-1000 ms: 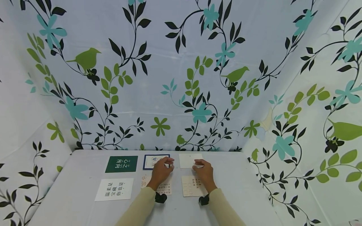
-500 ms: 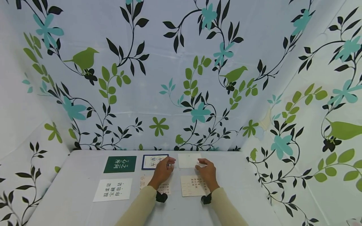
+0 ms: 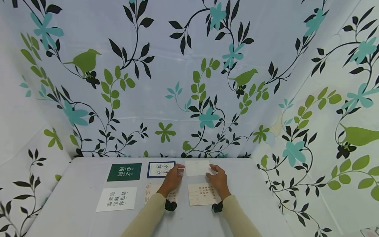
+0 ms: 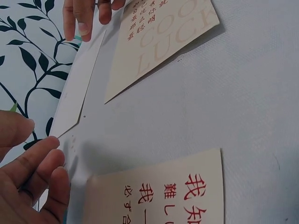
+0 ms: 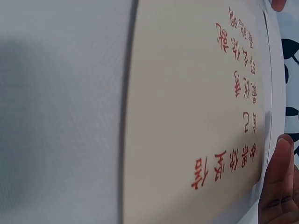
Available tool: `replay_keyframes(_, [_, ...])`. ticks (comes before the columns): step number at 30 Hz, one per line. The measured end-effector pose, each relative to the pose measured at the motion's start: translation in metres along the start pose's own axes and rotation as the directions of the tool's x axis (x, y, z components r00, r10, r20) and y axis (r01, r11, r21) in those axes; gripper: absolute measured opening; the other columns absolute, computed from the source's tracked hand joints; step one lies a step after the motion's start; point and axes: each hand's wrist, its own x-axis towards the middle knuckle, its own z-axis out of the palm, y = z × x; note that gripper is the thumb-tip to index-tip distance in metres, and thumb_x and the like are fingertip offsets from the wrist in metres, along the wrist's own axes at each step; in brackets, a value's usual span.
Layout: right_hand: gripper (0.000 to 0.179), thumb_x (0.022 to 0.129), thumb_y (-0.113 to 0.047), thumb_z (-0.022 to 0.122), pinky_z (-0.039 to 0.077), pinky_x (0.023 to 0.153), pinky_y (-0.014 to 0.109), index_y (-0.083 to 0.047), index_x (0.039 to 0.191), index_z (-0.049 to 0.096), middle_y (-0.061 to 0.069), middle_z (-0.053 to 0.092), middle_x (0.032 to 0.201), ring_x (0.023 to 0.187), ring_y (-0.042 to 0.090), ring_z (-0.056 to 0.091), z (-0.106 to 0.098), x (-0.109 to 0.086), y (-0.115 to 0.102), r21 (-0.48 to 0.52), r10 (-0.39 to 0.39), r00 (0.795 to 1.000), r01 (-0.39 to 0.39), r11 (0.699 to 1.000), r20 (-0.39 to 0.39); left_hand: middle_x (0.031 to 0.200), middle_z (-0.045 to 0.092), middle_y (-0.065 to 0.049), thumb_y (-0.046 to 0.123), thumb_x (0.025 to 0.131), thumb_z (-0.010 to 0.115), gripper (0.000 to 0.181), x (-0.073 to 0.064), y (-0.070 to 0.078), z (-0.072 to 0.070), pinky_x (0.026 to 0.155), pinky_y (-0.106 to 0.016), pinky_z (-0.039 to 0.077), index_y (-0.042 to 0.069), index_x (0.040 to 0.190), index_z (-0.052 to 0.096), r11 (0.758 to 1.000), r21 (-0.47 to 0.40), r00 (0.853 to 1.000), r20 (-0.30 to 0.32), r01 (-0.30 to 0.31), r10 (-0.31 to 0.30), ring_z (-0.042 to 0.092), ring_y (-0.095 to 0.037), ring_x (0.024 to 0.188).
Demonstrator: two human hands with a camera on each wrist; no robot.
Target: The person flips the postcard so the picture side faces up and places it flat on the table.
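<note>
A blank white card lies at the back of the table between my two hands. My left hand hovers at its left edge, fingers loosely bent, partly over a blue-bordered card and a beige card with red writing. Beside the white card's right edge is my right hand, fingers loosely bent and thumb toward the card. Under that hand's wrist lies a "GOOD LUCK" cream card, its red characters large in the right wrist view. Neither hand holds anything; whether fingertips touch the white card I cannot tell.
To the left, a dark green card lies behind a white card with black characters. White cloth covers the table. A leaf-and-bird patterned curtain hangs behind it and along the sides.
My right hand has drawn rightward off the blank white card to beside its edge. The left hand has come closer to that card's left edge. The head view has shifted slightly.
</note>
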Motion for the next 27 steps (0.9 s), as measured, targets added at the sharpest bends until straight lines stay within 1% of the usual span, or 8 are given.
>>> replay_keyframes(7, [0.058, 0.091, -0.016, 0.083, 0.028, 0.127, 0.061, -0.020, 0.145, 0.064, 0.013, 0.061, 0.154, 0.156, 0.040, 0.039, -0.001, 0.004, 0.001, -0.020, 0.019, 1.000, -0.019, 1.000, 0.013, 0.156, 0.057, -0.020, 0.006, 0.107, 0.056, 0.042, 0.007, -0.003, 0.004, 0.118, -0.060, 0.043, 0.014, 0.148, 0.050, 0.999, -0.006, 0.999, 0.022, 0.032, -0.032, 0.054, -0.041, 0.145])
replay_keyframes(10, [0.058, 0.091, -0.016, 0.083, 0.028, 0.127, 0.061, -0.019, 0.145, 0.064, 0.014, 0.060, 0.155, 0.156, 0.040, 0.039, -0.001, 0.005, 0.002, -0.025, 0.013, 1.000, -0.013, 1.000, 0.019, 0.157, 0.055, -0.022, 0.007, 0.107, 0.056, 0.044, 0.007, -0.001, 0.006, 0.118, -0.062, 0.041, 0.014, 0.150, 0.048, 0.999, -0.022, 0.999, 0.028, 0.042, -0.041, 0.052, -0.043, 0.146])
replay_keyframes(16, [0.054, 0.091, -0.015, 0.082, 0.028, 0.127, 0.060, -0.019, 0.143, 0.065, 0.013, 0.061, 0.154, 0.156, 0.039, 0.040, 0.001, 0.001, 0.000, -0.019, 0.013, 1.000, -0.013, 1.000, 0.023, 0.159, 0.053, -0.022, 0.010, 0.108, 0.056, 0.044, 0.006, 0.004, 0.009, 0.119, -0.063, 0.039, 0.015, 0.151, 0.047, 0.997, -0.037, 0.997, 0.038, 0.067, -0.066, 0.051, -0.044, 0.147])
replay_keyframes(23, [0.051, 0.092, -0.013, 0.081, 0.035, 0.124, 0.059, -0.017, 0.141, 0.067, 0.013, 0.066, 0.148, 0.151, 0.039, 0.048, 0.000, -0.004, -0.001, 0.032, -0.009, 1.000, 0.008, 0.999, 0.030, 0.155, 0.055, -0.025, 0.008, 0.107, 0.057, 0.048, 0.003, 0.005, 0.007, 0.114, -0.062, 0.044, 0.009, 0.154, 0.045, 0.997, -0.070, 0.998, 0.051, 0.032, -0.029, 0.055, -0.045, 0.142])
replay_keyframes(27, [0.045, 0.093, -0.013, 0.081, 0.037, 0.122, 0.059, -0.018, 0.136, 0.071, 0.012, 0.069, 0.142, 0.147, 0.038, 0.051, 0.000, -0.004, 0.000, 0.046, 0.000, 1.000, 0.000, 0.999, 0.000, 0.151, 0.059, -0.023, 0.011, 0.107, 0.059, 0.048, 0.003, 0.006, 0.007, 0.113, -0.060, 0.046, 0.011, 0.153, 0.046, 0.997, -0.067, 0.999, 0.031, 0.035, -0.033, 0.059, -0.042, 0.137])
